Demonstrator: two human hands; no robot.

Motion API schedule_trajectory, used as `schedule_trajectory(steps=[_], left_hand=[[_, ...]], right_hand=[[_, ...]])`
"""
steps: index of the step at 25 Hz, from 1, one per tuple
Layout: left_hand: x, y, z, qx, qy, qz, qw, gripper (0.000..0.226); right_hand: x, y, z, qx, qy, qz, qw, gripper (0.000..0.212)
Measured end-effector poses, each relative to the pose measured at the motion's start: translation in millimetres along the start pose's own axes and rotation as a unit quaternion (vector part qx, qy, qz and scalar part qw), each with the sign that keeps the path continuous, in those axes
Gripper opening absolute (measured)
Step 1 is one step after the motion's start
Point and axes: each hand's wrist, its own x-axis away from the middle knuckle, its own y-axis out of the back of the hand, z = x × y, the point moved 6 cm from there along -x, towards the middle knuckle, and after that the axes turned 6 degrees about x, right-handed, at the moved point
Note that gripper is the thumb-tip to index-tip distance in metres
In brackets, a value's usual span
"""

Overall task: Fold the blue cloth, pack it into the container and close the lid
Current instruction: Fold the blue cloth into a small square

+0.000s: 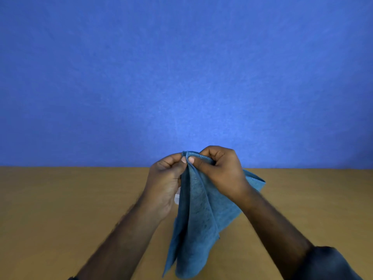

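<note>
The blue cloth (198, 225) hangs in the air above the table, held up by its stitched top edge. My left hand (164, 184) pinches that edge on the left. Close beside it, my right hand (221, 170) grips the same edge, thumb and fingers closed on the fabric. The cloth drapes down in loose vertical folds toward me, with one corner sticking out to the right behind my right wrist. A small piece of a clear plastic container (177, 197) peeks out between my left palm and the cloth; the rest of it is hidden.
A wooden table (60, 209) spreads across the lower part of the view. A plain blue wall (181, 77) rises right behind its far edge. My right forearm ends in a dark sleeve (331, 263) at the bottom right.
</note>
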Motion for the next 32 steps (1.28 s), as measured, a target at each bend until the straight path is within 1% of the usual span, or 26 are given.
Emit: schedule_trajectory(steps=[7, 13, 16, 19, 21, 22, 24, 26, 28, 30, 32], left_hand=[[1.4, 10.9, -7.7, 0.006, -0.003, 0.044, 0.999, 0.022], [1.6, 14.2, -12.9, -0.031, 0.0, 0.059, 0.998, 0.024], [1.0, 12.5, -16.5, -0.021, -0.001, 0.06, 0.998, 0.028], [-0.8, 12.3, -19.3, -0.044, -0.013, 0.036, 0.998, 0.023], [-4.9, 14.6, -22.8, -0.057, -0.015, 0.008, 0.998, 0.021], [-9.0, 17.0, -27.5, -0.066, -0.026, -0.009, 0.997, 0.021], [-17.9, 26.1, -47.1, -0.082, -0.072, -0.043, 0.993, 0.018], [-26.0, 38.1, -74.4, -0.095, -0.124, -0.058, 0.986, 0.018], [-31.7, 51.0, -101.6, -0.124, -0.171, -0.063, 0.975, 0.021], [-35.3, 60.3, -122.0, -0.164, -0.208, -0.06, 0.962, 0.021], [-38.0, 65.7, -133.8, -0.187, -0.233, -0.064, 0.952, 0.02]], right_hand=[[0.1, -7.5, 3.9, 0.039, -0.007, -0.035, 0.999, 0.028], [1.4, -13.0, 9.8, 0.038, 0.006, -0.014, 0.999, 0.026], [0.9, -13.1, 13.5, 0.048, 0.017, -0.015, 0.999, 0.026], [0.8, -16.7, 13.6, 0.058, 0.024, -0.004, 0.998, 0.026], [-0.5, -18.1, 9.9, 0.068, 0.014, 0.029, 0.997, 0.024], [-1.8, -16.2, 6.5, 0.09, 0.008, 0.05, 0.995, 0.023], [-4.6, -6.1, -3.8, 0.172, -0.004, 0.086, 0.981, 0.028], [-4.7, 10.0, -19.1, 0.25, -0.029, 0.115, 0.961, 0.034], [-2.6, 26.2, -34.4, 0.287, -0.052, 0.14, 0.946, 0.037], [-1.6, 35.7, -41.8, 0.314, -0.056, 0.143, 0.937, 0.032], [-4.2, 38.3, -39.2, 0.354, -0.022, 0.105, 0.929, 0.03]])
